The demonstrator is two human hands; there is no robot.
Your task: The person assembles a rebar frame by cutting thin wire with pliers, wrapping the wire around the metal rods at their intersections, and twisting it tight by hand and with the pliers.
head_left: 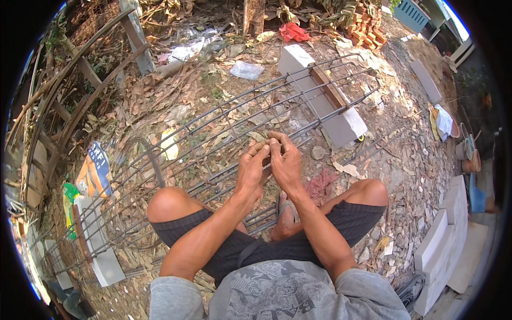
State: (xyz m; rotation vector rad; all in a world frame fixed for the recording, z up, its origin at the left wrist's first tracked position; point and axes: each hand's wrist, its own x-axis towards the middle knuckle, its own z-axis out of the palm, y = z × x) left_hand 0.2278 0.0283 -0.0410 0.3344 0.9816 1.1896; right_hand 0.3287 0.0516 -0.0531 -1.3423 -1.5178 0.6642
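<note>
My left hand (pixel 251 166) and my right hand (pixel 286 162) meet in front of me, above the near side of a long rebar cage (pixel 224 110). Both are closed, fingertips pinched together and almost touching. What they pinch is too small to make out; a dark brownish piece shows between the palms, its kind unclear. The cage of thin steel bars and stirrups slants from lower left to upper right. Its far end lies on a pale block (pixel 349 124) topped with a brown wooden strip (pixel 327 85). Another pale block (pixel 101 256) sits under its left end.
A bent dark bar (pixel 154 162) stands near my left knee. Several pale blocks (pixel 442 245) line the right side, near pots (pixel 463 151). Stacked bricks (pixel 367 28) and a red bag (pixel 294 32) lie at the back. A wooden fence (pixel 80 69) borders the left.
</note>
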